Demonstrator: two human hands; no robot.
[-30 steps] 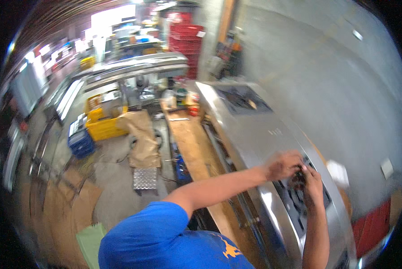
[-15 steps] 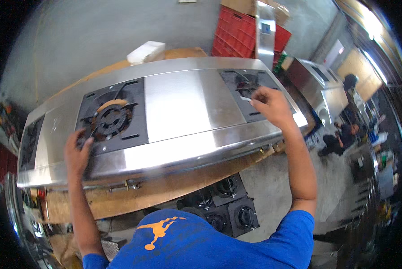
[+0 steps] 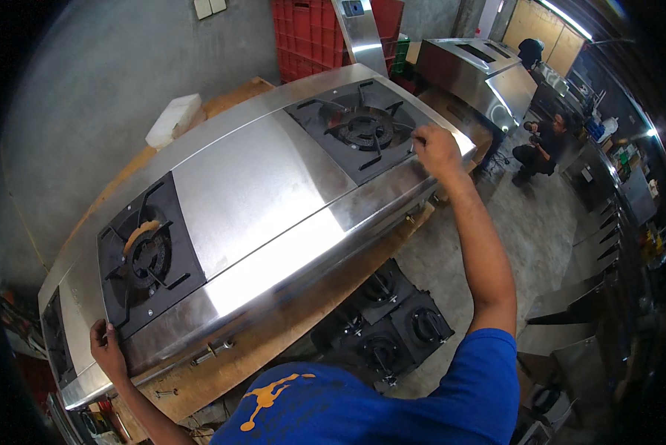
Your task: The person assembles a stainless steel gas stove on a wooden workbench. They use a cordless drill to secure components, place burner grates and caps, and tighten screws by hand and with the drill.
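**Both hands on the long steel cooktop**

A long stainless-steel cooktop (image 3: pixel 273 200) lay slantwise across a wooden bench (image 3: pixel 273 348), its near edge overhanging the boards. The left hand (image 3: pixel 106 348) gripped the lower left end of the cooktop, thumb on top beside the left burner grate (image 3: pixel 146 256) and fingers curled under the edge, clamped on the steel. The right hand (image 3: pixel 435 148) rested on the top surface at the far right end, its fingers (image 3: pixel 420 136) bent against the rim of the right burner grate (image 3: pixel 362 127); whether they were closed on anything could not be told. A white block (image 3: pixel 173 119) sat on the bench behind the cooktop. Spare black burner grates (image 3: pixel 392 326) lay on the floor below the bench. Red crates (image 3: pixel 307 33) stood against the wall, and another person (image 3: pixel 544 144) crouched well apart on the right.
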